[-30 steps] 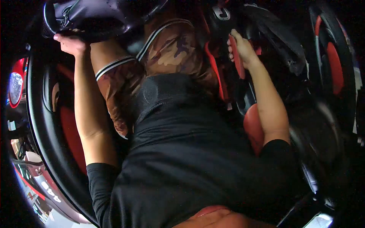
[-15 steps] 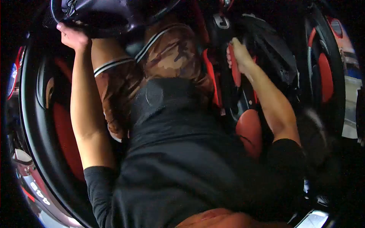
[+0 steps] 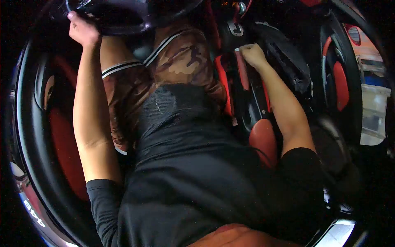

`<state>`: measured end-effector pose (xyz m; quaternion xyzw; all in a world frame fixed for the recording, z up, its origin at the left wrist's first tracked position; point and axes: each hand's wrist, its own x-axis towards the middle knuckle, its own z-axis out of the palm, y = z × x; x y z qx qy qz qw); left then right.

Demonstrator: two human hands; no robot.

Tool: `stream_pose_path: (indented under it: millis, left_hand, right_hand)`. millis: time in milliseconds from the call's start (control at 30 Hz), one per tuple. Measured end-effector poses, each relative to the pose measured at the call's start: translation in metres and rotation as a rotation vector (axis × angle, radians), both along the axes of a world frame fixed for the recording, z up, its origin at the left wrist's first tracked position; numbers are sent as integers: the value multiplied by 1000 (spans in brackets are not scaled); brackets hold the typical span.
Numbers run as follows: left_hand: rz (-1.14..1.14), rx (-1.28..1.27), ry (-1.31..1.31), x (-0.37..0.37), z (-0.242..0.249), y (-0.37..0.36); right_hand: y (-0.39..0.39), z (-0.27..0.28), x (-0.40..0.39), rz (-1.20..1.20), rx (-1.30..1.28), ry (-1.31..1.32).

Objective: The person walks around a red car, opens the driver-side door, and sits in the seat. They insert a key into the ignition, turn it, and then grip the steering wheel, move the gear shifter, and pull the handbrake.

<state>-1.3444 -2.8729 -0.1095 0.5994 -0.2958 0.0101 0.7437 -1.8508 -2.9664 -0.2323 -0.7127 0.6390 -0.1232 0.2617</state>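
Observation:
My left hand is closed on the near left rim of the dark steering wheel. Low between the seats lies a red handbrake lever with a silver tip. My right hand, its fingers curled, is against the right side of the lever's front end. No fingers wrap round the lever's left side, and whatever is inside the curled fingers is hidden.
Ahead of the lever stands the gear selector with its silver-edged plate. A red armrest lies behind. Black and red door panels flank both sides, and a dark seat is at the right.
My right hand has moved from its wrapped grip on the lever to the right of its front end. The lever appears lower. The view has shifted slightly; my left hand stays on the wheel.

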Motion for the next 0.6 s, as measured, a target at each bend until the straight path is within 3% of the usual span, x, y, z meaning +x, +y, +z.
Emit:
stream_pose_path:
  millis: [67, 133, 167, 200, 267, 333, 367, 500, 600]
  left_hand:
    - [14, 10, -94, 0, 3, 3]
    - [-14, 28, 5, 3, -9, -6]
    - [-8, 44, 24, 4, -10, -7]
    - [0, 64, 41, 4, -11, -6]
    - [12, 85, 40, 4, -8, -3]
    - [-2, 84, -9, 13, -14, -4]
    - [98, 104, -140, 15, -14, -5]
    - [50, 78, 29, 7, -10, -8]
    - [44, 102, 17, 10, -19, -9]
  right_hand:
    - [5, -5, 1, -17, -231, 173]
    - [7, -32, 5, -192, -127, 42]
    - [-1, -60, -2, -197, -288, 135]
    - [-3, -70, -3, -155, -426, 5]
    - [-7, -58, 9, -140, -507, -47]
    - [-14, -58, 18, -164, -455, -135]
    - [-14, -58, 23, -184, -425, -179]
    - [-12, -50, 35, -127, -430, 86]
    - [-69, -40, 34, -20, -609, -242]
